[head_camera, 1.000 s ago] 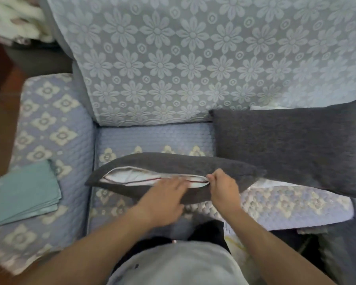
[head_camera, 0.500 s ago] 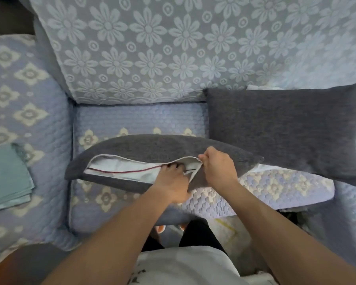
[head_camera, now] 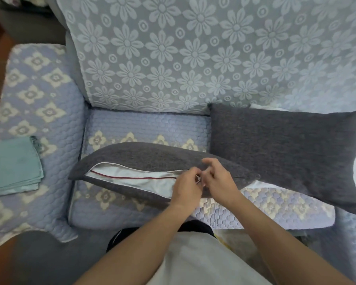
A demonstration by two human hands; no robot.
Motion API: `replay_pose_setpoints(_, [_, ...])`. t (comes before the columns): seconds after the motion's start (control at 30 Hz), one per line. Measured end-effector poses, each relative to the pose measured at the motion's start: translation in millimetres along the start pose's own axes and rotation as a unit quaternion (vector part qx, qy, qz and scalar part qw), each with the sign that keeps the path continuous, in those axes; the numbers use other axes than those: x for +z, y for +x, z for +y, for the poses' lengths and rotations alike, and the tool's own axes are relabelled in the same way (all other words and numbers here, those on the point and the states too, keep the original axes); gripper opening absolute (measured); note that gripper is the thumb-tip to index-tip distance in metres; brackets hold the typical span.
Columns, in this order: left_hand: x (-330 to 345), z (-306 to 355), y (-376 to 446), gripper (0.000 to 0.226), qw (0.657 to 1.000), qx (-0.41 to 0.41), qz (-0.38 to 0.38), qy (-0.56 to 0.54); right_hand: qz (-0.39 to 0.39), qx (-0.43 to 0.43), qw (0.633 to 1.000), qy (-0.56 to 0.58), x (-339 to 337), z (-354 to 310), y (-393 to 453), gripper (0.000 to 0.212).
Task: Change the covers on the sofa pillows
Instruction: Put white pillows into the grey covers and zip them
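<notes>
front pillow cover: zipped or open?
Open. The dark grey cover gapes along its near edge, showing the white inner pillow from the left corner to the hands.

Dark grey pillow (head_camera: 144,159), teal folded covers (head_camera: 12,167).

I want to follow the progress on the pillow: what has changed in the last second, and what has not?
The left hand came out of the cover's opening and now pinches a small metal piece beside the right hand, which let go of the cover's edge. The near grey pillow lies as before, its white insert showing. The second grey pillow and teal covers stayed.
</notes>
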State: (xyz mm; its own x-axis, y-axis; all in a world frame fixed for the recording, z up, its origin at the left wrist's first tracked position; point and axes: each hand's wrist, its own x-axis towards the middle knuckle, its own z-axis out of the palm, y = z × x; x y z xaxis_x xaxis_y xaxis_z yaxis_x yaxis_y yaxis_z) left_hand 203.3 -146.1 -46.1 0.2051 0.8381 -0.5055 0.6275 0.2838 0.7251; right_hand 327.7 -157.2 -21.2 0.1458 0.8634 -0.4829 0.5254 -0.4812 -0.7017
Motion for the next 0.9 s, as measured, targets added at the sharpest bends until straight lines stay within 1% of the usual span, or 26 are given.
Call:
replay_pose_setpoints(0.03, [0,-1,-1,0.007,1.0,-0.013,0.018,-0.022,0.002,-0.024,1.0,-0.019,-8,6,1,0.027])
replay_pose_setpoints(0.07, [1,-1,-2,0.008,0.998,-0.024,0.029,-0.054,0.02,-0.072,0.994,-0.074,-17,14,3,0.027])
replay_pose_setpoints(0.1, [1,0,-3,0.009,0.995,-0.03,0.038,-0.082,0.033,-0.132,0.976,-0.168,-26,20,5,0.026])
replay_pose_setpoints(0.13, [0,2,-4,0.01,0.993,-0.034,0.044,-0.101,0.031,-0.188,0.952,-0.238,-31,28,8,0.023])
replay_pose_setpoints(0.17, [-1,4,-5,0.01,0.992,-0.037,0.05,-0.112,0.016,-0.219,0.934,-0.283,-33,32,10,0.023])
replay_pose_setpoints(0.23, [-4,9,-8,0.012,0.989,-0.05,0.067,-0.12,-0.002,-0.247,0.92,-0.303,-27,33,14,0.019])
replay_pose_setpoints(0.33, [-10,20,-12,0.012,0.986,-0.075,0.116,-0.089,0.043,-0.291,0.908,-0.298,-12,25,19,0.002])
replay_pose_setpoints(0.37, [-13,23,-13,0.01,0.987,-0.079,0.125,-0.058,0.056,-0.284,0.91,-0.296,-11,22,18,0.004])
replay_pose_setpoints(0.43, [-17,26,-14,0.015,0.987,-0.084,0.133,0.018,0.073,-0.269,0.917,-0.286,-8,19,18,0.008])
replay_pose_setpoints(0.5, [-20,32,-15,0.018,0.986,-0.1,0.126,0.044,0.077,-0.263,0.919,-0.283,-9,16,16,0.013])
replay_pose_setpoints(0.53, [-21,35,-14,0.018,0.985,-0.118,0.117,0.035,0.079,-0.27,0.917,-0.282,-9,17,16,0.014])
replay_pose_setpoints(0.6, [-27,40,-11,0.019,0.983,-0.157,0.093,0.013,0.072,-0.283,0.912,-0.288,-10,17,15,0.003])
replay_pose_setpoints(0.63, [-30,40,-10,0.022,0.983,-0.167,0.08,0.011,0.062,-0.28,0.913,-0.289,-11,15,14,0.01])
replay_pose_setpoints(0.67, [-31,41,-9,0.025,0.984,-0.165,0.07,0.016,0.058,-0.287,0.912,-0.288,-10,16,14,0.014])
replay_pose_setpoints(0.73, [-32,43,-12,0.028,0.986,-0.147,0.052,0.056,0.06,-0.291,0.912,-0.284,-11,15,16,0.006])
replay_pose_setpoints(0.77, [-32,45,-14,0.026,0.987,-0.137,0.051,0.071,0.057,-0.284,0.914,-0.283,-12,13,16,0.007])
replay_pose_setpoints(0.8, [-31,45,-15,0.025,0.987,-0.136,0.052,0.066,0.061,-0.29,0.913,-0.282,-10,14,17,0.015])
replay_pose_setpoints(0.83, [-31,46,-16,0.023,0.987,-0.147,0.054,0.04,0.059,-0.289,0.913,-0.282,-9,13,17,0.022])
replay_pose_setpoints(0.9, [-31,48,-15,0.02,0.981,-0.181,0.061,-0.023,0.062,-0.291,0.914,-0.275,-7,15,15,0.024])
